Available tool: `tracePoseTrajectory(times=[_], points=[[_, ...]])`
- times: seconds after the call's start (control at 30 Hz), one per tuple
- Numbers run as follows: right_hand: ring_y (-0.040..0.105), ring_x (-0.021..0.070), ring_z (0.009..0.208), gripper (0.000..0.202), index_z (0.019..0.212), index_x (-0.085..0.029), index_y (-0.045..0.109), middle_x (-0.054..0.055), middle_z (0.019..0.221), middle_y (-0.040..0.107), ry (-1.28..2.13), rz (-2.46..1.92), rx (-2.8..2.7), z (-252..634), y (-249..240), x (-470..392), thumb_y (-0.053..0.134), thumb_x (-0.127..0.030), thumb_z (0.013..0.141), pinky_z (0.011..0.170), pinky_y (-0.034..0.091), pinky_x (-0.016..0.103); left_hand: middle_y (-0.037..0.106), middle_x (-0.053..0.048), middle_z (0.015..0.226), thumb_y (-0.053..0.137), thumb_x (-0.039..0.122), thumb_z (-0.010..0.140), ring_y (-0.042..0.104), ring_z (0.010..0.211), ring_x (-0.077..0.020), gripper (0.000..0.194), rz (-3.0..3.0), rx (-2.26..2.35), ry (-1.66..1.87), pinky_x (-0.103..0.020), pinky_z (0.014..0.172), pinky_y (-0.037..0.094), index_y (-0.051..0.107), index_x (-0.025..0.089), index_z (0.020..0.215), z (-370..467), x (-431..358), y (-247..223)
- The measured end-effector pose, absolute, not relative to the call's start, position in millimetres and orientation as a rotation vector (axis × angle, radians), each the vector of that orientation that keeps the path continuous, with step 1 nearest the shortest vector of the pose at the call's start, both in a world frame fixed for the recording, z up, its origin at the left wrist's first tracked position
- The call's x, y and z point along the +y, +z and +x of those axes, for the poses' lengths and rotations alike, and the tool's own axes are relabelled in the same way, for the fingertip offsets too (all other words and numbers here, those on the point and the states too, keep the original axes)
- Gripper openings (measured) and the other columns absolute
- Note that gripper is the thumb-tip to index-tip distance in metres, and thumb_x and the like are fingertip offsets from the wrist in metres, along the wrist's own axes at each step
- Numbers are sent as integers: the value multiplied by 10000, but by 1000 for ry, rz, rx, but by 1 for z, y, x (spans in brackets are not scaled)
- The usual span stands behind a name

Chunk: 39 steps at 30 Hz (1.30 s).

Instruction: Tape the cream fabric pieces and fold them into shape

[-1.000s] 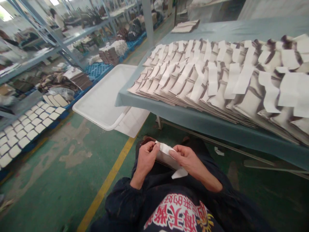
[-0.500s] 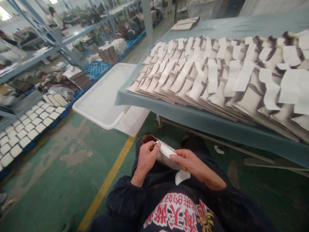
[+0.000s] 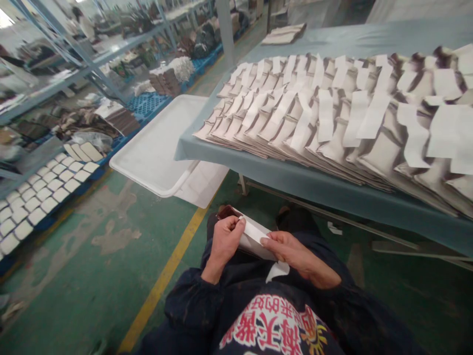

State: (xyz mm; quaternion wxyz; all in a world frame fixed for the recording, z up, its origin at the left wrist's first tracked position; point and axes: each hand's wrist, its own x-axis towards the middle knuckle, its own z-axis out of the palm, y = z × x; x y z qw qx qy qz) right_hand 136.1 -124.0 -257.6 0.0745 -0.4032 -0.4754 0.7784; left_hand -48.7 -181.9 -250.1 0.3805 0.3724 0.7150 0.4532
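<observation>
Over my lap lies a pale, flat folded piece (image 3: 254, 246) with a dark brown end, its kind not clear to me. A white strip (image 3: 254, 230) runs along its upper edge. My left hand (image 3: 226, 239) pinches the strip's left end between thumb and fingers. With thumb on top, my right hand (image 3: 286, 249) grips the strip and the pale piece at their right end. A loose white tail (image 3: 278, 270) hangs below my right hand, curling over my dark apron (image 3: 236, 276).
Rows of overlapping pale pieces with white strips (image 3: 325, 118) cover much of the blue-green table (image 3: 229, 155) ahead. A large white bin (image 3: 158, 158) stands at its left corner. Blue pallets (image 3: 148, 104) with stacked goods line the left side. A white scrap (image 3: 334, 228) lies under the table.
The loose white tail has shifted slightly left and changed its curl. My right forearm has moved a little; both hands keep their grip.
</observation>
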Motion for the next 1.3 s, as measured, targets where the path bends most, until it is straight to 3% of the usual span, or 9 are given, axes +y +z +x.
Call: tracePoseTrajectory(times=[0.2,0.43,0.7,0.93,1.03,1.17,1.3], points=[[262,58,424,594,614,-204,495,-85,425,396,2251,-1238,-1504,138,-266,-127,708,-754,684,454,153,234,427,50,570,618,527,845,344,518,-94,414,909,1764,1141,-227,483,245,543,177,639,-51,-183,-254],[429,86,459,570,760,-163,590,-31,515,571,2272,-1155,-1489,154,-268,-139,688,-725,771,504,278,227,430,56,562,648,556,840,353,524,-87,443,939,1673,1099,-217,487,249,556,165,654,-62,-176,-231],[429,96,459,633,731,-176,575,-22,545,579,2263,-1158,-1484,155,-270,-141,697,-797,710,502,311,234,641,13,691,738,401,791,542,606,-129,269,999,1533,1018,-231,581,397,690,141,838,-55,-176,-222],[452,121,504,552,733,-186,576,-7,578,586,2164,-1176,-1640,160,-279,-141,669,-728,777,520,298,254,628,21,759,684,298,816,545,694,-138,152,1043,1591,1051,-245,679,430,649,157,861,-53,-182,-224],[533,162,571,467,740,-198,618,19,639,636,1941,-1330,-1878,176,-270,-130,665,-660,797,545,320,268,611,24,738,683,330,815,533,675,-138,182,1043,1592,1054,-249,663,424,645,156,858,-58,-178,-218],[664,256,723,327,949,-251,722,63,831,744,1252,-1683,-2243,197,-237,-117,727,-536,788,602,386,315,622,15,751,682,329,813,537,680,-145,205,1112,1570,984,-250,638,408,670,144,902,-67,-174,-200],[710,256,815,412,1189,-271,640,92,1225,712,949,-1362,-2291,187,-200,-123,708,-452,825,693,510,368,651,4,800,637,276,852,545,702,-150,182,1298,1573,840,-257,648,409,687,151,976,-72,-173,-168]])
